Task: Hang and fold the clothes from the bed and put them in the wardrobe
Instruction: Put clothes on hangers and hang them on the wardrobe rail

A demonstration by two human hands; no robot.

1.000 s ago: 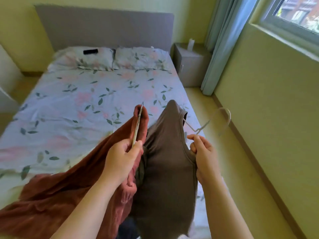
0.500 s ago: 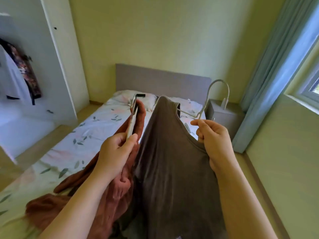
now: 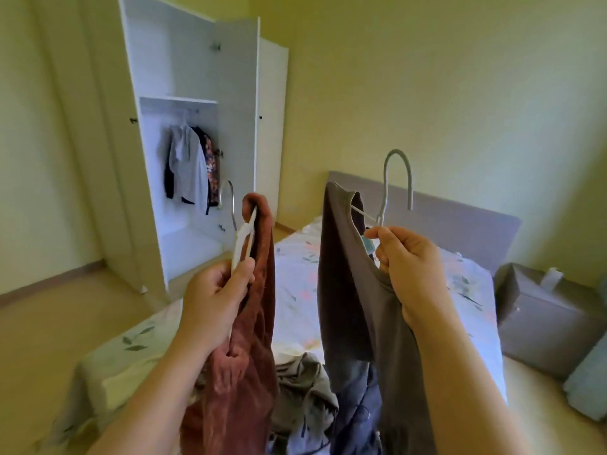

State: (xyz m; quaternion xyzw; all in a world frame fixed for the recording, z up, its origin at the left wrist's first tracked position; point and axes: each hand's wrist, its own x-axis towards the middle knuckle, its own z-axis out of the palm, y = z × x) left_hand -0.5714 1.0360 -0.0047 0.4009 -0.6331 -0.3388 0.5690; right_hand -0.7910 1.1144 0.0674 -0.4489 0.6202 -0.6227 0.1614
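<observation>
My left hand (image 3: 215,298) grips a white hanger (image 3: 242,239) with a rust-red garment (image 3: 253,323) draped on it. In my right hand (image 3: 405,267) is a grey hanger (image 3: 395,182), held at the base of its hook, carrying a grey-brown top (image 3: 348,290). Both garments hang above the foot of the bed (image 3: 295,284). A heap of grey and blue clothes (image 3: 315,399) lies on the bed below my hands. The white wardrobe (image 3: 197,77) stands open at the left, with several clothes (image 3: 190,165) hanging from its rail.
A grey bedside cabinet (image 3: 545,316) with a small white item on it stands right of the bed. The grey headboard (image 3: 460,218) sits against the yellow wall. Bare wooden floor (image 3: 49,323) lies between the bed and the wardrobe. A pale blue curtain edge (image 3: 588,382) shows at far right.
My view has swung left and up from the bed toward the wardrobe. Both hands have lifted the hangers higher, and the red garment has come up off the bed.
</observation>
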